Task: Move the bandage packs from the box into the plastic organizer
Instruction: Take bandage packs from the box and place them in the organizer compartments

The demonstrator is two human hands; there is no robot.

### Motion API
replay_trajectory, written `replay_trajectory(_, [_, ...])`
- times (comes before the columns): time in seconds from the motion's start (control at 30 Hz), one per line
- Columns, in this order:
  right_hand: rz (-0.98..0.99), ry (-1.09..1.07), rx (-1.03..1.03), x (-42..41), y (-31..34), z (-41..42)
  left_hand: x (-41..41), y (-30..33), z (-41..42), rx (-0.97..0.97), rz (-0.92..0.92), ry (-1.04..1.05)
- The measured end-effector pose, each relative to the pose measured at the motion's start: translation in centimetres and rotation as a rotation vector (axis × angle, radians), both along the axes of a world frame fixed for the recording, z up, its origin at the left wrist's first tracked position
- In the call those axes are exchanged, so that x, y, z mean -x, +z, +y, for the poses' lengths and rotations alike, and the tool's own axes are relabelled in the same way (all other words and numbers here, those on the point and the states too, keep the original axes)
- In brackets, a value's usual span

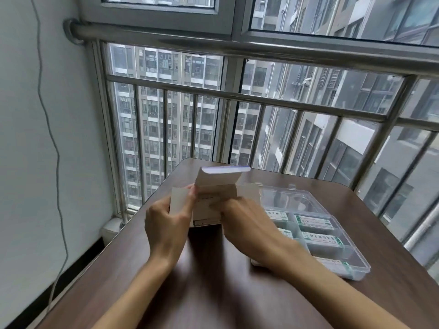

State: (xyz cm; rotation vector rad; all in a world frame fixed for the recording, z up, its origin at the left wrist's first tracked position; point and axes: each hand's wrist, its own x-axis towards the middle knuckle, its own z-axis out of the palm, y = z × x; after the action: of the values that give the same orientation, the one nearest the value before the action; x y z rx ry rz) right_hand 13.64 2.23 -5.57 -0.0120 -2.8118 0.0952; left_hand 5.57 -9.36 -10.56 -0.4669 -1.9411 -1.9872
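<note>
A thin grey cable point(51, 138) is hanging down the white wall point(21, 115) at 9 o'clock, beside a steel window railing point(237, 98) that is running across the view from 10 to 2 o'clock, with apartment towers showing through the glass behind it. Below, a dark wood-grain bench point(213, 281) is carrying everything in play.

The left hand point(166, 224) is gripping the left side of a white cardboard box point(209, 210) at the centre of the bench, its fingers curled round the side flap point(179, 201) that is standing open there. The box lid point(221, 178) is tilting up and back toward 12 o'clock, and the hands are blocking most of the box opening, so what is inside cannot be told.

The right hand point(240, 217) is reaching in from 5 o'clock with its fingers bent onto the top right edge of the box; whether it is pinching a pack or only the cardboard cannot be told.

Just beside the box at 3 o'clock, a clear plastic organizer point(356, 271) is lying open on the bench, its transparent lid point(292, 198) resting back toward the railing. Green-and-white bandage packs point(316, 222) are lying in several of its compartments, and the right forearm is covering the organizer's near left corner.
</note>
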Motion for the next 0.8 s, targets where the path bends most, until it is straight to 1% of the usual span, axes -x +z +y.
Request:
replay_trajectory(0.2, [-0.529,-0.051,0.038,5.3,0.6,-0.8,0.4,0.0,-0.1,-0.025,-0.043,-0.034])
replay_trajectory(0.27, [-0.602,-0.048,0.001,6.4,1.0,-0.9,0.5,0.1,-0.2,-0.043,-0.068,-0.037])
replay_trajectory(0.33, [-0.604,-0.041,-0.032,6.9,1.4,-0.9,0.7,0.2,-0.2,-0.062,-0.088,-0.037])
replay_trajectory(0.4, [-0.563,-0.035,-0.051,7.0,1.6,-0.8,0.9,0.2,-0.2,-0.080,-0.095,-0.049])
replay_trajectory(0.47, [-0.528,-0.031,-0.036,7.0,1.8,-0.7,0.9,0.2,-0.1,-0.091,-0.098,-0.065])
replay_trajectory(0.6, [-0.539,0.030,-0.015,7.0,2.1,-0.6,1.0,0.3,-0.2,-0.092,-0.100,-0.075])
replay_trajectory(0.7, [-0.550,0.102,0.042,6.1,3.3,-0.6,1.1,0.5,-0.3,-0.082,-0.106,-0.072])
replay_trajectory(0.8, [-0.464,0.115,0.122,5.1,4.0,0.0,1.0,0.9,-0.4,-0.117,-0.155,-0.114])
